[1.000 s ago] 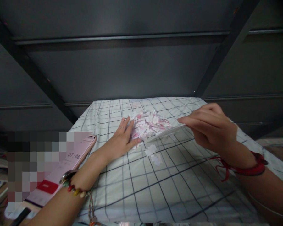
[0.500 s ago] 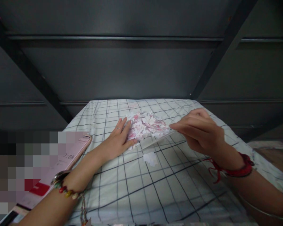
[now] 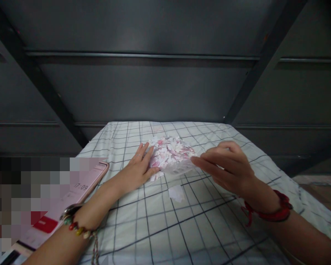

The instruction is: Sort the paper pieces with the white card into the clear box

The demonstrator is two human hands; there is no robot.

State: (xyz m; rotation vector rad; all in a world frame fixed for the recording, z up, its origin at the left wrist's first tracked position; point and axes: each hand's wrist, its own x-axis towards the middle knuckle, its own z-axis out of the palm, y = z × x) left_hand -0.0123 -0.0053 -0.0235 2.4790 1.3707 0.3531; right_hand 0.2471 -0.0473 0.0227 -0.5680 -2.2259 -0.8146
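Note:
A heap of torn white and pink paper scraps point(image 3: 171, 149) lies on a checked cloth point(image 3: 154, 228). Along its near side shows a clear plastic sheet or bag point(image 3: 179, 168); whether the scraps lie in or beside it I cannot tell. My left hand point(image 3: 140, 165) rests flat with its fingers spread, touching the heap's left edge. At the heap's right, my right hand point(image 3: 226, 167) is closed in a pinch on the plastic's edge. A loose white paper scrap point(image 3: 176, 193) lies on the cloth in front of the heap.
To the left, beside my forearm, lies a pink-screened phone point(image 3: 71, 195), partly hidden by a blurred patch. A dark grey panelled wall point(image 3: 143, 88) stands right behind the cloth-covered surface. The surface's right edge drops off past my right forearm.
My right hand has moved slightly left and nearer to me, and the plastic's near edge now looks rumpled instead of taut. My left hand stays at the heap. The view has tilted slightly.

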